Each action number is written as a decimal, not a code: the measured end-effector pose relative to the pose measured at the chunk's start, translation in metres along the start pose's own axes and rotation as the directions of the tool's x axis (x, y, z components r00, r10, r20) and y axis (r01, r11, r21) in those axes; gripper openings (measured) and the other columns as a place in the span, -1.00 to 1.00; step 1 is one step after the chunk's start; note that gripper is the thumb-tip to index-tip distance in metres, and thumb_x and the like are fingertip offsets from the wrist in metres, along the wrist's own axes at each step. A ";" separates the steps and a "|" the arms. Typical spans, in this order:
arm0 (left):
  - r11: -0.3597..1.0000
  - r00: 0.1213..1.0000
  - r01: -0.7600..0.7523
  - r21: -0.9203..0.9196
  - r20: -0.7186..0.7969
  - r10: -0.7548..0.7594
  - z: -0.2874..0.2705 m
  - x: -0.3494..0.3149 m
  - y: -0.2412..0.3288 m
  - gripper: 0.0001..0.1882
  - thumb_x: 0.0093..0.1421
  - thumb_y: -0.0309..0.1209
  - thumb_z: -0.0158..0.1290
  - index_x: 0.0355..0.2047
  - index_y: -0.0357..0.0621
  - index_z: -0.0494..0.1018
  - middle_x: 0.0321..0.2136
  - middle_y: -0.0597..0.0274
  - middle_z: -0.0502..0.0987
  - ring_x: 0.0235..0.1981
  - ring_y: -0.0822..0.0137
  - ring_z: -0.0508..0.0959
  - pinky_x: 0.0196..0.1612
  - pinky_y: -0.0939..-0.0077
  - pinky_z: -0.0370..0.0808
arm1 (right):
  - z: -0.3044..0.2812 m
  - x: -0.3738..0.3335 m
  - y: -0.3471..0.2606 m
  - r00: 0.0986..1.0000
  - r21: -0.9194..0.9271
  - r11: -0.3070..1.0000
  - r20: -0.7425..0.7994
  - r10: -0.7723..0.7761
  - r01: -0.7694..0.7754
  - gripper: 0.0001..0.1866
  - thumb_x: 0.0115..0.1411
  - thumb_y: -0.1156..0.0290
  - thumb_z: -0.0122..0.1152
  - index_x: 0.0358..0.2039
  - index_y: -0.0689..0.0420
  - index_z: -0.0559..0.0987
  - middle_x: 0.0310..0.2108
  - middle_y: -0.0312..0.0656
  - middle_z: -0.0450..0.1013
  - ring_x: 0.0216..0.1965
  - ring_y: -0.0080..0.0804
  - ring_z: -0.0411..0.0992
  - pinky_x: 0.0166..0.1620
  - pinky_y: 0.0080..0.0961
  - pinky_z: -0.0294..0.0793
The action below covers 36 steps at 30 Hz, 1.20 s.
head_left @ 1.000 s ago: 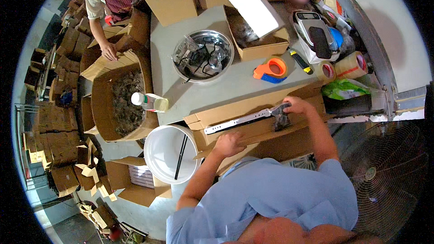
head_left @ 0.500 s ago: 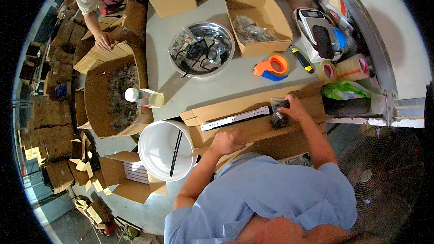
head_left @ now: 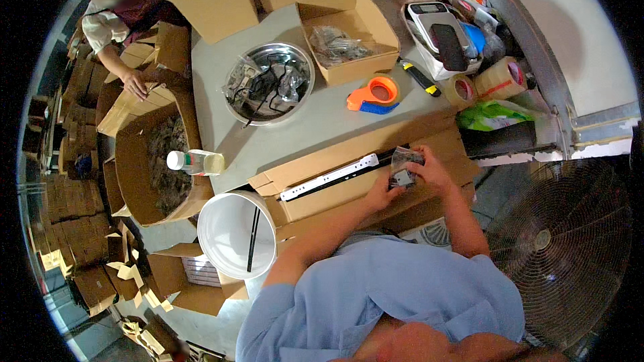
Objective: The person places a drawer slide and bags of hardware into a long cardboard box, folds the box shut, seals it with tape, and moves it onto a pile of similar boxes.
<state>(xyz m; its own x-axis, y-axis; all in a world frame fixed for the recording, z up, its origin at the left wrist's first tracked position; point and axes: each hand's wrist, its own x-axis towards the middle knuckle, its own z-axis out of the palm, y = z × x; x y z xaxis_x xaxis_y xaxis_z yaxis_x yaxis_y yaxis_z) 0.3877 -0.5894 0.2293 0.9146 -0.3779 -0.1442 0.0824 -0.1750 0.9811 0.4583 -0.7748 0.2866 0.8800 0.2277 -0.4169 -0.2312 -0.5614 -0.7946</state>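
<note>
A small clear plastic bag [head_left: 404, 175] of dark and grey parts is between my hands, over the right part of a long opened cardboard box [head_left: 322, 213]. My right hand [head_left: 431, 170] grips its right side with closed fingers. At its lower left edge, my left hand [head_left: 383, 194] pinches the plastic. Beside my left hand, a white drawer slide [head_left: 330, 178] with holes along it lies slantwise in the box, with a black strip along it. What exactly is in the bag is too small to make out.
Beyond the box are an orange tape dispenser [head_left: 380, 94], a yellow-black utility knife [head_left: 421, 79] and a steel bowl [head_left: 305, 90] of bagged hardware. A white bucket [head_left: 231, 265] and a bottle [head_left: 196, 162] stand left. A co-worker's hand [head_left: 134, 84] rests on a carton flap. A fan [head_left: 542, 241] stands right.
My left hand has moved right from the box's near edge to the bag. My right hand has brought the bag slightly nearer to it. The whole view has shifted a little.
</note>
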 end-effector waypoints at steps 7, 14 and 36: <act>0.818 0.940 0.244 -0.521 -0.082 -0.332 -0.001 -0.001 0.052 -0.40 0.18 -0.20 -0.01 0.10 -0.28 0.05 -0.06 -0.02 0.32 -0.03 0.24 0.31 0.07 0.39 0.23 | 0.028 -0.033 -0.014 0.995 0.225 0.970 -0.026 0.096 -0.087 -0.40 0.20 0.03 -0.02 0.14 0.11 0.16 -0.06 -0.09 0.33 -0.01 -0.21 0.28 0.05 -0.31 0.24; 0.830 0.828 0.269 0.488 -0.558 0.059 0.001 -0.017 -0.010 -0.28 0.03 -0.15 0.13 0.07 -0.30 0.11 -0.06 -0.07 0.32 -0.09 0.08 0.36 -0.02 0.20 0.28 | 0.039 0.000 0.006 1.000 0.494 0.869 -0.019 0.011 0.000 -0.38 0.21 0.08 -0.01 0.13 0.23 0.13 0.00 -0.12 0.26 0.01 -0.31 0.23 0.07 -0.41 0.18; 0.785 0.247 0.560 0.264 -0.958 0.146 -0.135 -0.134 -0.028 -0.46 0.06 -0.31 0.07 0.02 -0.20 0.18 -0.15 -0.12 0.26 -0.09 -0.09 0.23 0.00 0.04 0.12 | 0.120 0.136 -0.221 0.586 -0.538 0.470 0.057 -0.808 0.700 -0.74 -0.04 0.35 0.16 -0.33 0.20 0.46 -0.39 -0.05 0.41 -0.27 -0.02 0.36 -0.19 -0.21 0.31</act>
<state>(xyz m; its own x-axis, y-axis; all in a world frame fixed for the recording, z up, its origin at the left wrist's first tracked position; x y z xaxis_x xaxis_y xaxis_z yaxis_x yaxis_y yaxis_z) 0.3165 -0.4113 0.2383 0.6169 0.7522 0.2314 0.4727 -0.5893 0.6552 0.5796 -0.5243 0.3529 0.6789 0.6323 0.3732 0.7307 -0.5321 -0.4277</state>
